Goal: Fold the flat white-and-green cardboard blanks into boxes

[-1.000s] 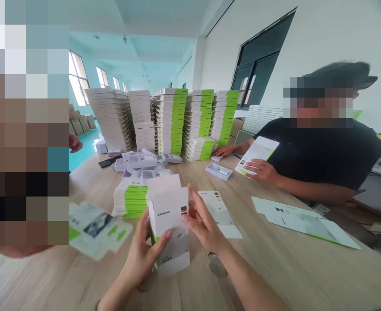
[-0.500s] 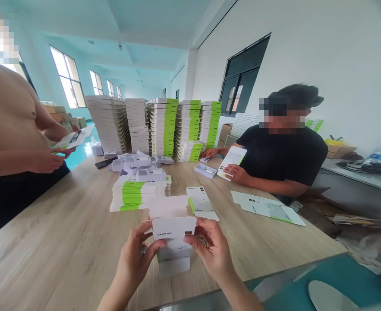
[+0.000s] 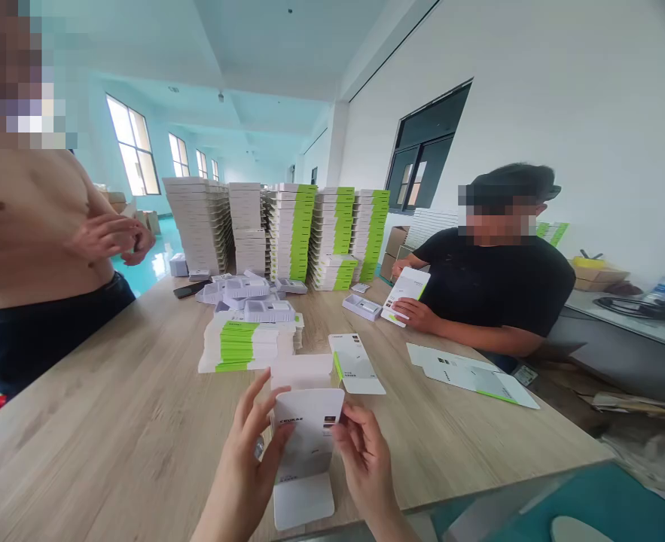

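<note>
A partly folded white carton [image 3: 306,444] with dark print stands upright before me, its bottom flap toward me and another flap at the back. My left hand [image 3: 247,455] pinches its left edge, thumb on the printed face and fingers behind. At the right edge, my right hand [image 3: 369,455] grips it between thumb and bent fingers. Just beyond lies a flat carton blank [image 3: 358,365] with a green strip. A pile of flat white-and-green cartons [image 3: 236,346] sits to the left, with several white plastic trays [image 3: 269,310] on top.
Tall stacks of finished boxes [image 3: 295,233] line the table's far side. A co-worker [image 3: 490,293] at right holds a carton [image 3: 408,293] near a filled tray [image 3: 361,307]. More blanks [image 3: 473,375] lie at right. Another person [image 3: 32,233] stands at left. A dark phone [image 3: 190,289] lies near the trays.
My fingers have shifted along the carton's edges, and its face now leans more open toward me. The person at left no longer holds out a printed sheet. The co-worker's far hand has moved to the carton.
</note>
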The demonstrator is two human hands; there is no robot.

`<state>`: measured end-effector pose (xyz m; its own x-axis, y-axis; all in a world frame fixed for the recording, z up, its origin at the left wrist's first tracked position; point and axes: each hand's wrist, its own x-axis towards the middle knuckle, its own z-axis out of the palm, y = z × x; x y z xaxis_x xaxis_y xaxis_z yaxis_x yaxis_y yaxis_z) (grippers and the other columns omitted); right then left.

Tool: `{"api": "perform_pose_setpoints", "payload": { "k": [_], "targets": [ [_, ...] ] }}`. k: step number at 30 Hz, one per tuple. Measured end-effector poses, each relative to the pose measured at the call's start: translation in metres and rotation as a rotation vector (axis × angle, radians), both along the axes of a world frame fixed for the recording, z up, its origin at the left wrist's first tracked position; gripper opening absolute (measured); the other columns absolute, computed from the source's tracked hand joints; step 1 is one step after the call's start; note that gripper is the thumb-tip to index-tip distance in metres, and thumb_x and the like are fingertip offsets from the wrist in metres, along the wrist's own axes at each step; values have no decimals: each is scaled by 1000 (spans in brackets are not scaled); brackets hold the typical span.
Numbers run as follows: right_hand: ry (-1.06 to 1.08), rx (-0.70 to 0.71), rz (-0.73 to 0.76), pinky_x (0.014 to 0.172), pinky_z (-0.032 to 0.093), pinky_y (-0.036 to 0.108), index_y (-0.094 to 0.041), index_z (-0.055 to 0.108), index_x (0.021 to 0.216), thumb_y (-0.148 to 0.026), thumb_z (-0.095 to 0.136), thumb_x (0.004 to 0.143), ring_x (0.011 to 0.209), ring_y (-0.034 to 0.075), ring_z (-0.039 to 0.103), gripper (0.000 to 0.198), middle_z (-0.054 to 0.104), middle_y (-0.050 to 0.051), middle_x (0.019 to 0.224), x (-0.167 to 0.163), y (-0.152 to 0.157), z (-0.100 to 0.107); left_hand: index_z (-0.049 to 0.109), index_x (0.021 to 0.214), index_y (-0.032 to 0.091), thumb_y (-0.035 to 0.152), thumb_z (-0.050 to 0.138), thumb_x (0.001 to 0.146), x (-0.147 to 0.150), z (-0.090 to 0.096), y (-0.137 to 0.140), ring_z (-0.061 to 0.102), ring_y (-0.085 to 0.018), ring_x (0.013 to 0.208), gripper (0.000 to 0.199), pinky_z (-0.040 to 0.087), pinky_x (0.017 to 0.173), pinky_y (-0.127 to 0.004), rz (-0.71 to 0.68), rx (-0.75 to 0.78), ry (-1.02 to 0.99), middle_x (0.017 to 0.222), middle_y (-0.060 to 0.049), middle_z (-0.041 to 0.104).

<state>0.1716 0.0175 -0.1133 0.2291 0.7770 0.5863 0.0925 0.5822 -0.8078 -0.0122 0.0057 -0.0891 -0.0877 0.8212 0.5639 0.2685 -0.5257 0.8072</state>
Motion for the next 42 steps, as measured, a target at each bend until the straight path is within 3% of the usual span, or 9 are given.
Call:
{"api": "perform_pose_setpoints", "payload": {
  "k": [3, 7, 10, 13, 17, 24, 30, 37, 42],
  "targets": [
    [34, -102, 71, 93, 58, 41, -24, 77, 99, -68, 49, 98, 105, 27, 73, 52, 76, 13, 119, 14, 7, 35, 72, 116, 30, 43, 50, 104, -1, 2, 0, 68, -26, 121, 29, 64, 87, -33, -48, -2, -13, 151, -13, 55],
    [103, -321, 296, 100, 53, 45, -23, 77, 111, -77, 54, 91, 112, 28, 70, 62, 74, 12, 128, 28, 31, 117, 73, 109, 26, 47, 45, 105, -3, -7, 1, 66, -28, 120, 35, 64, 83, -35, -57, 25, 29, 150, -17, 52],
    [-187, -582, 656, 109, 47, 44, -19, 81, 109, -74, 62, 88, 118, 28, 69, 62, 77, 14, 123, 26, 49, 174, 73, 103, 24, 46, 44, 105, -3, -9, -1, 60, -31, 130, 37, 64, 82, -35, -70, 29, 52, 149, -19, 51],
    [-572, -732, 898, 113, 43, 40, -20, 83, 106, -72, 72, 80, 123, 26, 67, 59, 78, 10, 121, 17, 58, 205, 73, 101, 24, 44, 44, 105, -3, -7, -4, 60, -32, 130, 36, 63, 83, -36, -71, 39, 80, 149, -18, 51],
    [-790, -726, 972, 108, 47, 36, -26, 84, 101, -60, 85, 71, 125, 24, 67, 46, 81, 3, 115, 5, 56, 214, 73, 104, 27, 43, 45, 105, -4, -4, -6, 53, -33, 139, 33, 60, 92, -40, -23, 42, 113, 145, -16, 55],
    [-701, -791, 858, 81, 57, 27, -26, 84, 103, -47, 90, 68, 110, 23, 74, 42, 81, 4, 111, 7, 59, 209, 74, 98, 27, 42, 45, 106, -6, 0, -7, 63, -29, 128, 34, 59, 94, -38, -83, 104, 114, 139, -16, 62],
    [-716, -835, 952, 83, 53, 21, -25, 83, 103, -38, 89, 71, 108, 16, 73, 35, 81, 2, 113, 8, 57, 210, 74, 99, 28, 41, 44, 106, -2, 0, -6, 66, -28, 122, 33, 60, 91, -38, -66, 78, 100, 141, -14, 62],
    [-802, -999, 967, 58, 46, 18, -20, 82, 86, -35, 87, 69, 65, 11, 66, 23, 73, -3, 71, -5, 50, 211, 76, 100, 28, 41, 45, 105, -7, -1, -1, 58, -31, 135, 34, 59, 98, -42, -95, 96, 120, 147, -14, 60],
    [-959, -998, 813, 54, 44, 21, -20, 74, 74, -26, 77, 73, 56, 12, 59, 7, 65, -5, 62, -11, 50, 202, 77, 110, 29, 36, 44, 106, -9, -4, -1, 54, -32, 141, 33, 56, 104, -46, -109, 119, 160, 147, -15, 61]
  ]
}}
